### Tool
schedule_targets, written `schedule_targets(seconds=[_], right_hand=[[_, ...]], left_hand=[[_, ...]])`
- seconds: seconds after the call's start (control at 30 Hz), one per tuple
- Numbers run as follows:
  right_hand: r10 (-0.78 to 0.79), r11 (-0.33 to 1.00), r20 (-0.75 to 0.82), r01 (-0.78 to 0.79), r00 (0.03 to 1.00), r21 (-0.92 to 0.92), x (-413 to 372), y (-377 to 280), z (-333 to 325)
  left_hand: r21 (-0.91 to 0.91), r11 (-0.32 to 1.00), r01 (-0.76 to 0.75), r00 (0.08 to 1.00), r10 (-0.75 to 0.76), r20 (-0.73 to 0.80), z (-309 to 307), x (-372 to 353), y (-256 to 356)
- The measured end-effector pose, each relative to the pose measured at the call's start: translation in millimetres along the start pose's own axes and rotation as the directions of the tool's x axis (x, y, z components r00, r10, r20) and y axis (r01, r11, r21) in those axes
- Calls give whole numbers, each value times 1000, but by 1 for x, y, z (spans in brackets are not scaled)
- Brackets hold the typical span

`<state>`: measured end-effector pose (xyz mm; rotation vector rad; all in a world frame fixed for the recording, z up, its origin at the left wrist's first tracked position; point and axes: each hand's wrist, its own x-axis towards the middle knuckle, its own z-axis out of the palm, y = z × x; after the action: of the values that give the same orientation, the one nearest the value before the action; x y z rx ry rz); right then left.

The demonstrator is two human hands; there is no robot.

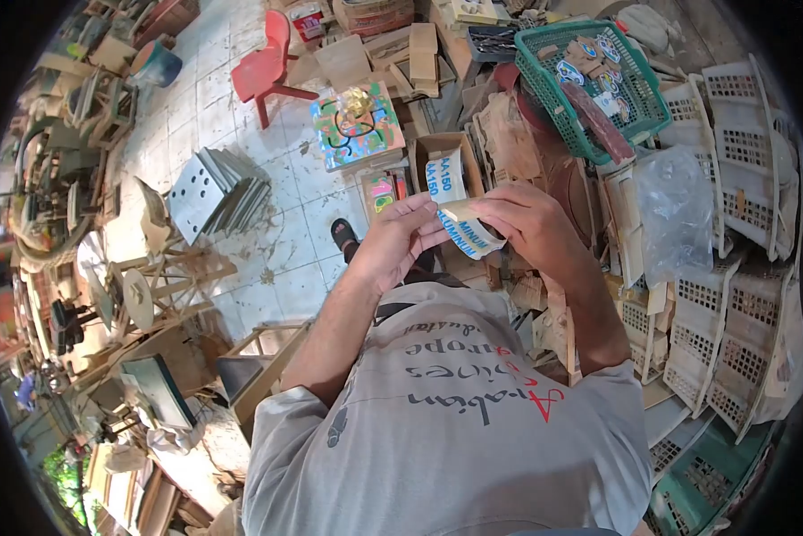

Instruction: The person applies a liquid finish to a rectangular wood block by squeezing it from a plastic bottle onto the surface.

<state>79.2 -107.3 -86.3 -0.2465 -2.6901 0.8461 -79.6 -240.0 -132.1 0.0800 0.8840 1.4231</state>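
Up in front of my chest, a curled strip of sandpaper (467,238), white-backed with blue "ALUMINUM" print, spans the gap between my hands. My left hand (403,234) pinches its left end between thumb and fingers. On the other side my right hand (528,221) has its fingertips closed at the strip's upper right. A small tan piece (460,211) shows along the top of the strip, between the fingertips; I cannot tell whether it is wood or the paper's gritty side. Just beyond, more sandpaper (446,172) printed "AA150" overlaps an open cardboard box (439,143).
A colourful low table (359,157) with tangled gold and black items stands ahead, near a red chair (266,67). Right of it is a green basket (525,52) of painted cutouts. White crates (748,170) line the right side; stacked grey panels (209,196) stand on the left floor.
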Motion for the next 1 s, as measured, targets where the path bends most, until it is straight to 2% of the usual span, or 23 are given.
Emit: schedule_targets(seconds=[0.2, 0.3, 0.47, 0.57, 0.6, 0.7, 0.77, 0.9, 1.0], right_hand=[[32, 999, -22, -32, 999, 1, 1, -3, 3], [40, 999, -66, -42, 997, -24, 2, -2, 6], [54, 997, -104, -60, 993, -52, -1, -2, 14], [47, 998, -91, -51, 995, -43, -2, -4, 16], [45, 998, -79, -48, 996, -38, -3, -7, 16], [35, 999, -52, -36, 998, -12, -4, -9, 18], [30, 1000, -36, -30, 999, 3, -4, -8, 19], [32, 999, -98, -34, 995, -21, -3, -6, 24], [44, 998, -94, -47, 995, -31, -3, -4, 27]], left_hand=[[-49, 999, 9, 1000, -8, 16, 2, 3, 7], [-127, 991, -42, 998, 47, 38, 2, 12, 0], [-228, 972, -47, 997, 33, -67, 11, 14, -4], [-242, 968, -67, 997, 58, -44, 6, 17, -5], [-212, 974, -77, 993, 57, -100, 7, 18, -5], [-199, 976, -93, 994, 82, -67, -11, 25, -10], [-216, 969, -120, 989, 98, -111, -9, 26, -12], [-281, 950, -135, 982, 91, -163, 3, 23, -11], [-249, 963, -106, 983, 64, -172, 8, 19, -12]])
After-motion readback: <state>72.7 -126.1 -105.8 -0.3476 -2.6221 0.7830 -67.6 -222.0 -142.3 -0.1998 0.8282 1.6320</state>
